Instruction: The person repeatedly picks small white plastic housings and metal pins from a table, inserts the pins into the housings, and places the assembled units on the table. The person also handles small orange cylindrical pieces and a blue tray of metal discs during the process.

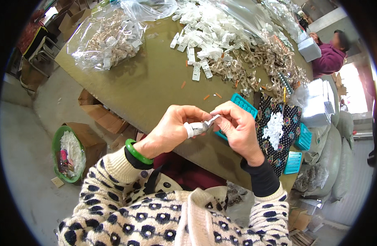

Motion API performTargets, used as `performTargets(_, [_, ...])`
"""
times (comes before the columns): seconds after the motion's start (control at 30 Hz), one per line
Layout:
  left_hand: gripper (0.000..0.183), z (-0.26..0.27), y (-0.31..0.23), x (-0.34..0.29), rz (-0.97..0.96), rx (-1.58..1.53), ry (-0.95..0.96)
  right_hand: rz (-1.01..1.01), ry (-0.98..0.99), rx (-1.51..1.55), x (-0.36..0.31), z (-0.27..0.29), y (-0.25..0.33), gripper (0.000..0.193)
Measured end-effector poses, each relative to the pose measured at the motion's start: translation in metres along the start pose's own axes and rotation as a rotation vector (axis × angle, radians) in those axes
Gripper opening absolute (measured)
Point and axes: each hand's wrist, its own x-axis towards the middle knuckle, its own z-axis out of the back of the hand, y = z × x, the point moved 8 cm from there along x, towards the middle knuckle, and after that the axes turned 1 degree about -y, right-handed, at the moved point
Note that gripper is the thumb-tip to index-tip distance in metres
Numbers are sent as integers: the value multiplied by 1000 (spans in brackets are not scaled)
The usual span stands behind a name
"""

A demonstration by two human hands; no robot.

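The left hand (168, 126) and the right hand (239, 130) meet above the near part of the olive-green table (155, 82), and both grasp a small grey-and-white piece (201, 127) between them. The left hand supports the body of the piece with its fingers; the right hand pinches the opposite end between thumb and index finger. The exact form of the piece is too small to tell. A solid green bangle (138, 152) encircles the left wrist. A teal plastic tray with round cells (244, 103) lies on the table, partly covered by the right hand. To the right of that hand, a black cloth with a coloured pattern (265, 107) carries a pile of small white pieces (273, 131). Two further teal trays, a slatted upper one (304, 137) and a lower one (293, 162), are located at the right edge of the cloth. Beyond the hands, a heap of translucent white rectangular plastic parts (209, 35) adjoins a heap of clear amber-tinted plastic parts (274, 61). A clear plastic bag of similar parts (108, 41) rests at the far left of the table.
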Motion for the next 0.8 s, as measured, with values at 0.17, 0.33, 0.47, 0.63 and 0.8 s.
performTargets(0.17, [21, 17, -6, -10, -339, 77, -229, 33, -346, -304, 68, 50, -6, 14])
performTargets(0.33, [28, 17, -21, -25, -730, 522, -417, 198, -554, -733, 132, 58, -29, 19])
performTargets(0.47, [27, 19, -22, -30, -804, 527, -466, 138, -461, -643, 146, 65, -37, 16])
performTargets(0.63, [27, 18, -21, -31, -815, 523, -449, 14, -387, 527, 133, 103, -38, 13])
performTargets(0.8, [31, 19, -22, -32, -806, 501, -470, -67, -493, 187, 118, 104, -49, 12])
